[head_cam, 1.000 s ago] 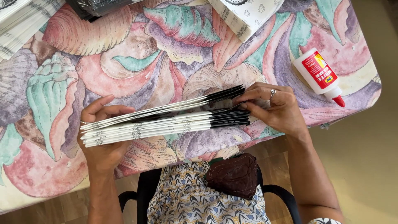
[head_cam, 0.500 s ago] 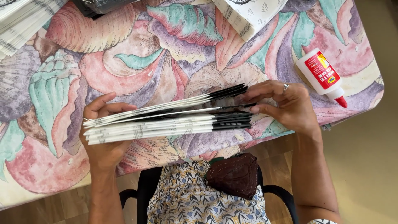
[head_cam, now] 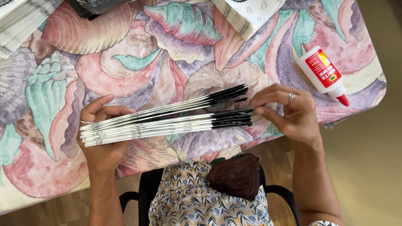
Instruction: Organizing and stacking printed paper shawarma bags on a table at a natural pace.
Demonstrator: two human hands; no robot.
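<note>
The left hand (head_cam: 100,138) has its fingers curled closed around one end of a stack of folded paper strips (head_cam: 167,119), thumb on top and the other fingers underneath, so that end is pinched tight. The stack is white along most of its length and black at the far end, and it is held edge-on just above the table, near the front edge. At the black end the layers fan apart into two bunches with a gap between them.

The right hand (head_cam: 291,113) is at that black end. Its fingers are loosely bent and not closed on anything; the fingertips lie just beside or barely touching the tips of the lower bunch, and I cannot tell which. A ring sits on one finger.

Under the stack lies a tablecloth (head_cam: 167,54) printed with large shells in pink, teal and purple. To the right of the right hand, near the table's corner, a white glue bottle (head_cam: 322,75) with a red label and red cap lies on its side, well apart from the stack. A patterned white paper bag (head_cam: 247,14) lies at the top edge, and more striped paper (head_cam: 21,25) lies at the top left corner. Below the table edge a dark brown pouch (head_cam: 236,175) rests on the person's patterned lap.
</note>
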